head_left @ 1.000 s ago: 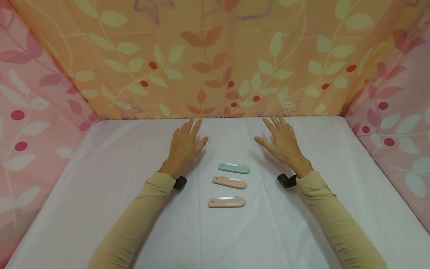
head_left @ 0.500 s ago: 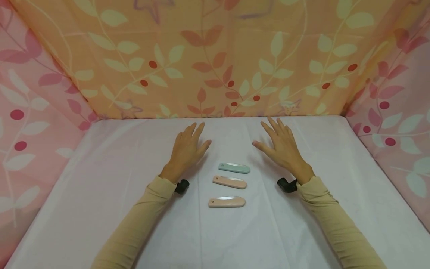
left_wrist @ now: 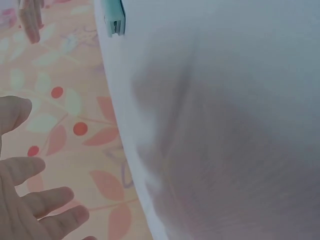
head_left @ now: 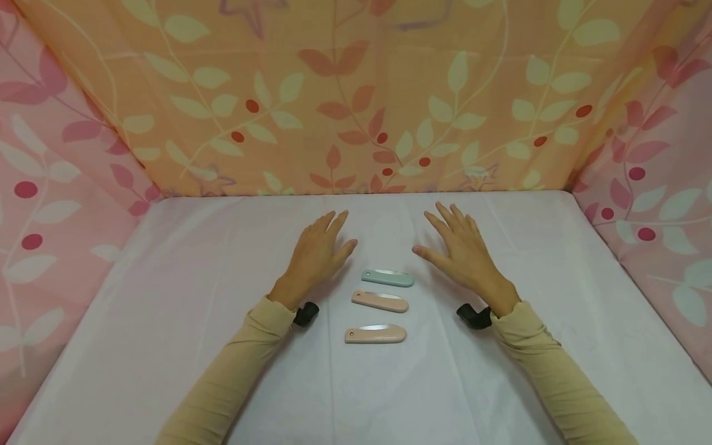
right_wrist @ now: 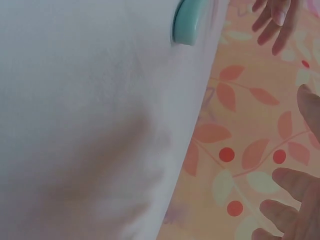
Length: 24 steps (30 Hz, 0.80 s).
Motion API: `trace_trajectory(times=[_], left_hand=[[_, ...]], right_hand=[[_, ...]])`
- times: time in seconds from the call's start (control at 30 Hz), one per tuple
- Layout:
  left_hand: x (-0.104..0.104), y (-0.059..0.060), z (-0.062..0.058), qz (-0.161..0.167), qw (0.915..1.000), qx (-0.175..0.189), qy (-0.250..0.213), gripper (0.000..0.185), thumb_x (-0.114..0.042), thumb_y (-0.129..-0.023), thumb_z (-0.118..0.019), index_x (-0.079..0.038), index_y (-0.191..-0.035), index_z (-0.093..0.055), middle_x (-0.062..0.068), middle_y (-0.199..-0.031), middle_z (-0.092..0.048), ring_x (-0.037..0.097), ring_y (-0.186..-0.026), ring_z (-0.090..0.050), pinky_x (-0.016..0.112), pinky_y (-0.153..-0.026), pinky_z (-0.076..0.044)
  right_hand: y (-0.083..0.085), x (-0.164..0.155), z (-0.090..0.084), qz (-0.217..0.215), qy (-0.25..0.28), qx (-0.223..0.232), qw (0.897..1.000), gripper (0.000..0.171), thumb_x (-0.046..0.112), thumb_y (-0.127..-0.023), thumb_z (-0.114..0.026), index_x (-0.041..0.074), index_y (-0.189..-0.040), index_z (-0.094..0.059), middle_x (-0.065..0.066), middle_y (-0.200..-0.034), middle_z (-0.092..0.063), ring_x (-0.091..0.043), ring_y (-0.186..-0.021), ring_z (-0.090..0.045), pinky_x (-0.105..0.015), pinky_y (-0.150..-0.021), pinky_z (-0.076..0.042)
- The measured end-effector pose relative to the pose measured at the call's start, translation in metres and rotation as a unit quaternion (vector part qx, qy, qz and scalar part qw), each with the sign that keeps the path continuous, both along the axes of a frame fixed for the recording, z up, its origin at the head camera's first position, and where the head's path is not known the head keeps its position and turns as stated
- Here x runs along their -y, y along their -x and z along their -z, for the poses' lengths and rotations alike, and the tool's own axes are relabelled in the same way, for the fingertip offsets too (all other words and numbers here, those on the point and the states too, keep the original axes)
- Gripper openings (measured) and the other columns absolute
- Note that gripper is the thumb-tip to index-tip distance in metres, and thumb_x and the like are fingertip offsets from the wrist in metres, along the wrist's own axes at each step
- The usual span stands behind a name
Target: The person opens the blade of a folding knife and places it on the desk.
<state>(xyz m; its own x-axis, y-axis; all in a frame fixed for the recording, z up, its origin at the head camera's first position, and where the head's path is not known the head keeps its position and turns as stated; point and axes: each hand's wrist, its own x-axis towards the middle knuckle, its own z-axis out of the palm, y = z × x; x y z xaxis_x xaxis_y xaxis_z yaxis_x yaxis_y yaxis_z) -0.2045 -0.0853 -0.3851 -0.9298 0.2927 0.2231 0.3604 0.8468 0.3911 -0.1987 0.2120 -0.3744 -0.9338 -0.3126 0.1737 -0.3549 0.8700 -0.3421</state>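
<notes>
Three folding knives lie in a column on the white cloth, each folded with a strip of blade showing along its upper side. Farthest back is the mint green knife (head_left: 387, 278), then a peach knife (head_left: 380, 301), then a beige knife (head_left: 375, 335) nearest the person. My left hand (head_left: 317, 253) hovers to the left of the green knife, fingers spread and holding nothing. On the other side my right hand (head_left: 464, 256) is held likewise, thumb pointing inward. One end of the green knife (left_wrist: 115, 22) shows in the left wrist view, its rounded other end (right_wrist: 187, 27) in the right wrist view.
The white cloth (head_left: 222, 371) covers the table. An orange leaf-patterned curtain (head_left: 356, 93) hangs along its back edge, with pink patterned curtains (head_left: 50, 216) at both sides. Black wrist cameras (head_left: 474, 316) sit under both wrists.
Both hands have drawn back slightly toward the person and inward toward each other, fingers still spread. The three folding knives have stayed in place.
</notes>
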Motion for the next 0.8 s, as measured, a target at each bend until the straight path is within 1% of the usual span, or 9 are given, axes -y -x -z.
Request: trace_trajectory(times=[0.2, 0.4, 0.6, 0.8], left_hand=[[-0.001, -0.004, 0.002, 0.011, 0.9999, 0.002, 0.000, 0.064, -0.038, -0.099, -0.056, -0.012, -0.153, -0.036, 0.019, -0.155, -0.040, 0.035, -0.145, -0.036, 0.052, -0.119, -0.028], [-0.003, -0.006, 0.004, 0.022, 0.9997, 0.003, 0.006, 0.064, -0.038, -0.099, -0.057, -0.007, -0.152, -0.037, 0.019, -0.155, -0.041, 0.035, -0.144, -0.038, 0.052, -0.119, -0.030], [-0.007, -0.009, 0.005, 0.039, 0.9989, 0.022, 0.013, 0.063, -0.039, -0.099, -0.057, -0.006, -0.150, -0.039, 0.018, -0.154, -0.041, 0.035, -0.144, -0.038, 0.052, -0.118, -0.031], [-0.012, -0.012, 0.006, 0.061, 0.9976, 0.032, 0.007, 0.060, -0.038, -0.099, -0.059, -0.007, -0.148, -0.044, 0.018, -0.151, -0.046, 0.034, -0.141, -0.043, 0.050, -0.116, -0.034]], right_hand=[[-0.006, 0.000, 0.003, -0.003, -0.003, 0.008, 1.000, 0.080, 0.058, -0.093, -0.058, 0.014, -0.154, -0.034, -0.016, -0.164, -0.022, -0.041, -0.153, -0.010, -0.063, -0.121, -0.005], [-0.011, 0.002, 0.005, -0.010, 0.000, 0.005, 1.000, 0.076, 0.054, -0.094, -0.059, 0.011, -0.152, -0.038, -0.016, -0.163, -0.027, -0.042, -0.152, -0.015, -0.062, -0.121, -0.007], [-0.015, 0.004, 0.007, -0.020, 0.008, 0.010, 1.000, 0.074, 0.051, -0.093, -0.062, 0.010, -0.151, -0.039, -0.016, -0.162, -0.029, -0.041, -0.151, -0.017, -0.062, -0.121, -0.010], [-0.018, 0.008, 0.009, -0.036, 0.020, 0.027, 0.999, 0.073, 0.048, -0.093, -0.064, 0.008, -0.150, -0.041, -0.017, -0.160, -0.032, -0.042, -0.150, -0.021, -0.061, -0.120, -0.015]])
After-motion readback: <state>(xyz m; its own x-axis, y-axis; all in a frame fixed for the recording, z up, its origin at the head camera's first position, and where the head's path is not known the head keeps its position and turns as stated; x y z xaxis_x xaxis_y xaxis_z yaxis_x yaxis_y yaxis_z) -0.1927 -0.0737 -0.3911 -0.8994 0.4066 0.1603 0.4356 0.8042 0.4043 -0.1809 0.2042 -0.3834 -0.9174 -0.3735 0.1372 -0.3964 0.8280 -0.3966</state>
